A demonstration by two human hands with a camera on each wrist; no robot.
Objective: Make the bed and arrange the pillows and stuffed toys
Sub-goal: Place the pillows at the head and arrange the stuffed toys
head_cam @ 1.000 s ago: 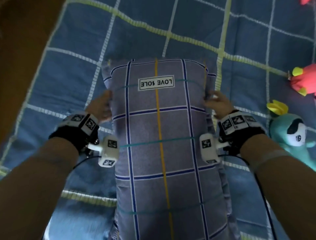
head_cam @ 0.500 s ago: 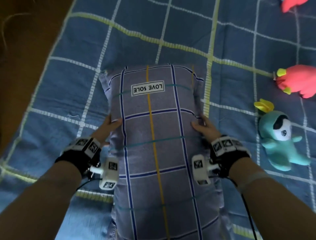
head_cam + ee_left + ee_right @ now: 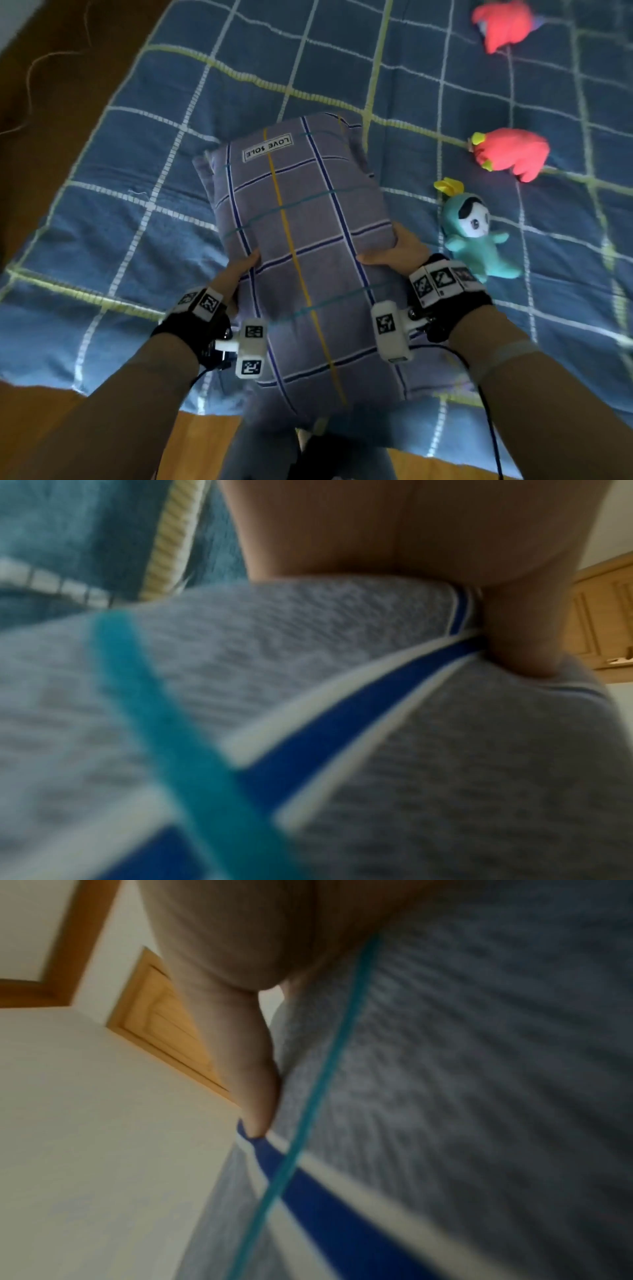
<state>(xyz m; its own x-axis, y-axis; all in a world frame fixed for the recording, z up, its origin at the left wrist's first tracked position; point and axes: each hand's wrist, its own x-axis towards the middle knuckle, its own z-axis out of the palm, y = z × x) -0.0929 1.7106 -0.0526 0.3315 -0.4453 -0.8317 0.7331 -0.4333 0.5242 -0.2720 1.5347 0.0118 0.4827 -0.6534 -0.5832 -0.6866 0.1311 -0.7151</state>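
Pillow in grey check cloth is held lengthwise over the near edge of the bed, its labelled end pointing toward the middle of the blue checked quilt and its near end hanging past the edge. It is gripped from both long sides, probably so that it can be carried level and set down squarely. The left hand is clamped on the left side with the thumb laid on top; the right hand is clamped on the right side in the same way. The fingers under the pillow are hidden in the head view. In the left wrist view they are seen pressed into the cloth, with the thumb dug into a blue stripe; in the right wrist view only the thumb is plainly seen, laid flat along the cloth. Three stuffed toys are left on the quilt toward the bed's right side: a teal doll just beside the right hand, and two red toys farther up.
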